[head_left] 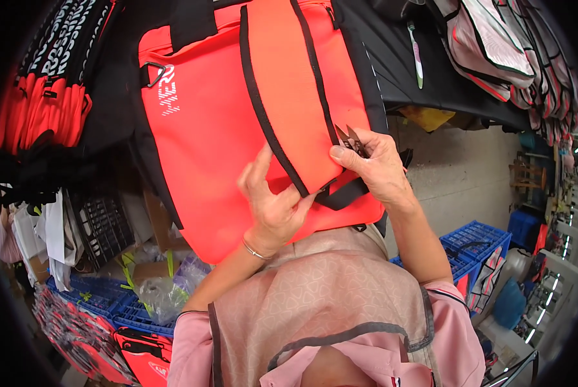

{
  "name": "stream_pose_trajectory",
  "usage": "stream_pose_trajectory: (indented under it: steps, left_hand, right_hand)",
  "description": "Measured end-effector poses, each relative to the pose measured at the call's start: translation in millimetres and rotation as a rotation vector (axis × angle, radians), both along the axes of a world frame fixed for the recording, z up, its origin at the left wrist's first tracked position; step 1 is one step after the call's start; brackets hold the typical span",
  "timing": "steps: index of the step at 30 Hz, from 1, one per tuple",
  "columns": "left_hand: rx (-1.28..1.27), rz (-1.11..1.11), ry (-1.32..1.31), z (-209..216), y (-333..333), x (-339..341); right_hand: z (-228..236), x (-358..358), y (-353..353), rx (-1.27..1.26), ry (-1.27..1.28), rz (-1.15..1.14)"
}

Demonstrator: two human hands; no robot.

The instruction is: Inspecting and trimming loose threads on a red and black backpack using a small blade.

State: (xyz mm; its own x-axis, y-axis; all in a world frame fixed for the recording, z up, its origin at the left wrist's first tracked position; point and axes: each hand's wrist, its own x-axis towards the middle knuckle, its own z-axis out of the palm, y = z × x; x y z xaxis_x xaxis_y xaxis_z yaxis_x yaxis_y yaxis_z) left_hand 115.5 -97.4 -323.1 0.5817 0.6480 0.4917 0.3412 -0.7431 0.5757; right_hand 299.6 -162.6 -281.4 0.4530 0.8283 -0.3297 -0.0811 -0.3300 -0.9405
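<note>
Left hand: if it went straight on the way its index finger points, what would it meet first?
Probably the orange strap, at its black-edged side, just ahead of the left hand; whether the fingertip would touch it or pass above is unclear.

Red bag (205, 148): smooth, matt, coated-looking cloth. Strap (282, 84): woven, cloth-bound edges. Thread snips (348, 138): dull dark metal. Blue crate (460, 237): plastic. Clear bag (157, 298), from here: glossy, crinkled film.

This looks like a bag workshop: there are piled red and black cloth pieces (44, 109), blue plastic crates (476, 236) and small dark metal snips (352, 143).
</note>
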Motion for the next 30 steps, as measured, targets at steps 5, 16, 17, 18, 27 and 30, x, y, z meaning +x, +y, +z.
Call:
stream_pose_trajectory:
  steps: [5, 16, 17, 18, 27, 30]
  left_hand:
    - [0.367, -0.071, -0.169, -5.6, 18.1, -3.9]
    - [0.227, -0.378, -0.098, -22.7, 21.8, 1.6]
    - [0.249, -0.381, -0.101, -23.1, 21.8, 2.0]
    - [0.27, -0.385, -0.107, -23.6, 21.8, 3.9]
    - [0.285, -0.361, -0.125, -23.2, 24.0, 10.3]
    - [0.281, -0.353, -0.126, -24.9, 24.1, 10.5]
  right_hand:
    - [1.6, -2.2, -8.1, -0.059, 0.393, -0.032]
    - [29.4, -18.4, -58.7, 0.143, -0.97, -0.059]
    - [26.9, -20.3, -63.3, 0.17, -1.088, -0.021]
    - [24.6, -21.4, -67.7, 0.194, -1.208, 0.016]
    - [20.0, -25.5, -74.1, 0.12, -1.494, 0.135]
    - [18.8, -26.1, -73.0, 0.121, -1.507, 0.132]
